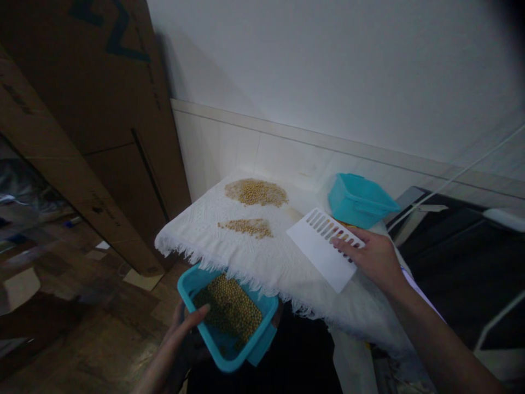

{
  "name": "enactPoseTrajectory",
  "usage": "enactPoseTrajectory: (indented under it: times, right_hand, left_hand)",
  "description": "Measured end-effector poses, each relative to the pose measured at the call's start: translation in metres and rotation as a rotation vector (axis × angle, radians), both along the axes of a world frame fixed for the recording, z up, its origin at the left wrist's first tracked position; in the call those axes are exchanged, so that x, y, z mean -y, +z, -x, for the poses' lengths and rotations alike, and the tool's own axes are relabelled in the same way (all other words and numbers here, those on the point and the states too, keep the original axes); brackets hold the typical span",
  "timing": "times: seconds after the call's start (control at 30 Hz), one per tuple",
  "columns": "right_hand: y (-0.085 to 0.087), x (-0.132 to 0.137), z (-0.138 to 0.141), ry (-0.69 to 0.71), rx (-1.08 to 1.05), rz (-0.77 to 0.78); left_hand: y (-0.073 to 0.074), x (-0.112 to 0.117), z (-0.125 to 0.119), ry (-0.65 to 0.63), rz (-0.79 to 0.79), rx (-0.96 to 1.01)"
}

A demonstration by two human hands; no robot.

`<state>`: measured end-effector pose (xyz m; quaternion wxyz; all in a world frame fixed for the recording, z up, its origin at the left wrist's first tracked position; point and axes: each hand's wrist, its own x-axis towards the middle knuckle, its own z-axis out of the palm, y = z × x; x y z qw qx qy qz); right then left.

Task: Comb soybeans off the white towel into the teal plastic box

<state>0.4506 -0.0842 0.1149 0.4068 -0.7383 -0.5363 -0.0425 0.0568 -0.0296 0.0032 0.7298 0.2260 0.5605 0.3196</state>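
Note:
My left hand (pixel 184 325) grips a turquoise plastic basket (pixel 227 365) by its left side, thumb over the rim. The basket is tilted below the table's fringed front edge. Round yellowish beans (pixel 232 301) lie in it, darker green on the left. My right hand (pixel 375 257) is closed on a flat white slotted plastic scraper (pixel 314 254), fingers over the row of slots. That scraper is held at the right part of the cloth. On the white cloth (pixel 197 230) are a larger pile of pale yellow beans (pixel 260 192) at the back and a smaller strip of beans (pixel 248 227) nearer me.
A second turquoise basket (pixel 361 200) stands at the table's back right. Behind the table rises a white wall (pixel 328 71). Large cardboard boxes (pixel 102 109) stand at left, with scraps on the wooden floor (pixel 102 323). A dark object and a white cable (pixel 455 178) are at right.

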Motion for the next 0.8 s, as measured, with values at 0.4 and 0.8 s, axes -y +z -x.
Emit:
enactPoseTrajectory:
  times: [0.4,0.8]
  right_hand:
    - [-0.002,-0.02,0.041,0.112,0.026,-0.001]
    - [0.005,-0.011,0.051,0.11,0.004,0.0]
  left_hand:
    - [-0.009,-0.006,0.004,0.038,0.007,-0.015]
    - [-0.024,-0.009,0.006,0.019,-0.06,0.004]
